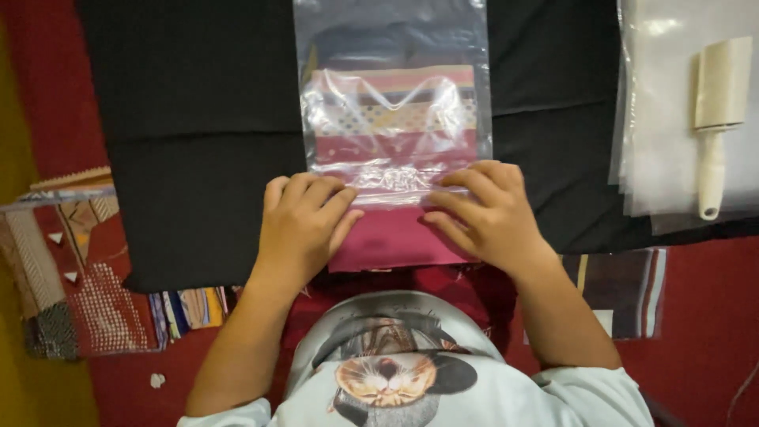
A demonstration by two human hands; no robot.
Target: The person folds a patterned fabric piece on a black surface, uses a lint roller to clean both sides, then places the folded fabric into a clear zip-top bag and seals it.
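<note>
- Both hands press flat, fingers curled, on the mouth of a clear bag (pixel 393 95): the left hand (pixel 304 221) on its left corner, the right hand (pixel 486 213) on its right; neither is clamped shut around anything.
- Folded striped cloth (pixel 393 237) lies half inside the bag, its plain maroon end sticking out between the hands toward the person.
- Bag is thin, glossy and wrinkled near the opening; the cloth is flat and rectangular.
- Both lie on a black cloth (pixel 198 142) spread over a red floor covering (pixel 704 316).
- Open black surface lies left and right of the bag.
- Far right, well apart: a stack of clear bags (pixel 664 158) with a cream lint roller (pixel 719 111) on it.
- Patterned fabrics (pixel 79 269) lie past the black cloth's left edge.
</note>
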